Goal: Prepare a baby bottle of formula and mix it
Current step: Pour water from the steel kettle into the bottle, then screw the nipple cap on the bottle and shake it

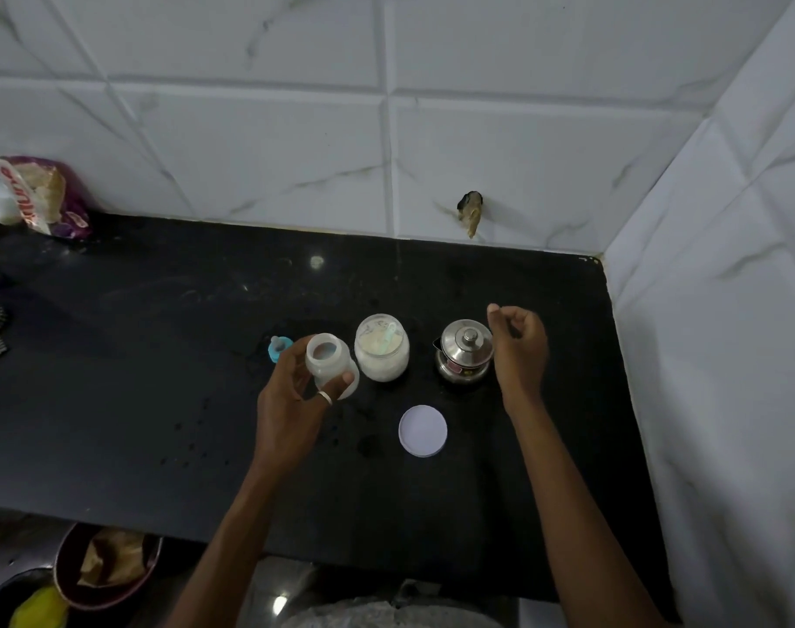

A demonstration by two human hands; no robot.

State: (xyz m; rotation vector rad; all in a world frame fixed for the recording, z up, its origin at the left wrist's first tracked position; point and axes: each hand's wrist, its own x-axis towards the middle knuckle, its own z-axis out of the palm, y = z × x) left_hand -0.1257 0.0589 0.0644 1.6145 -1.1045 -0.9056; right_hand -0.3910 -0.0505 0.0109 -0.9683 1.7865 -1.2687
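My left hand (291, 392) grips an uncapped, translucent baby bottle (328, 362) standing on the black counter (160, 355). Just right of it stands an open jar of white formula powder (381, 348) with a pale scoop lying inside. The jar's white lid (423, 431) lies flat on the counter in front. A small steel pot with a knobbed lid (465, 355) sits further right. My right hand (520, 344) hovers beside the pot, fingers loosely curled, holding nothing. The bottle's blue teat cap (279, 347) rests behind my left hand.
White marble-look tiles form the back wall and the right wall (726, 310), closing the corner. A bread bag (42, 197) lies at the far left. Below the counter's front edge sit a dark bowl (108, 566) and something yellow. Water drops dot the counter.
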